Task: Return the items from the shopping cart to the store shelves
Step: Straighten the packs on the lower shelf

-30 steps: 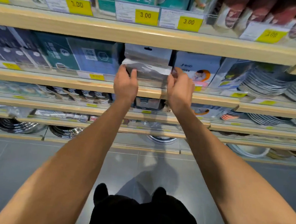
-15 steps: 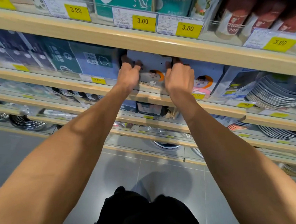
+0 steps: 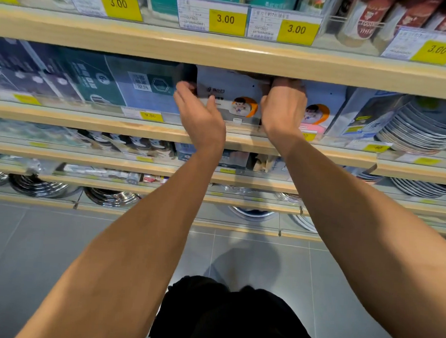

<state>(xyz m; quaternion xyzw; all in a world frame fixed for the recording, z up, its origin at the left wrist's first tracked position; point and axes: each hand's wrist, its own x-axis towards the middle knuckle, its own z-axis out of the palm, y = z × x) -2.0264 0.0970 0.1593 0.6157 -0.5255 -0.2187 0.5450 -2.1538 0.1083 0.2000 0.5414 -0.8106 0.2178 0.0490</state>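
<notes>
1. the left hand (image 3: 200,115) is lying loose and spread, its fingers just brushing the left edge of the pale flat carton with a cartoon child (image 3: 229,98).
2. the right hand (image 3: 283,108) is curling round the carton's right top corner, gripping it.
3. the carton is standing upright on the wooden shelf (image 3: 245,140), beside a matching pack (image 3: 318,112); it looks light, stiff and crushable, so the side edges are offering the best hold.

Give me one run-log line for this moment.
stage: shelving | item: white box upright on second shelf | left hand: open at its left edge | right hand: at its right edge, grip unclear
</notes>
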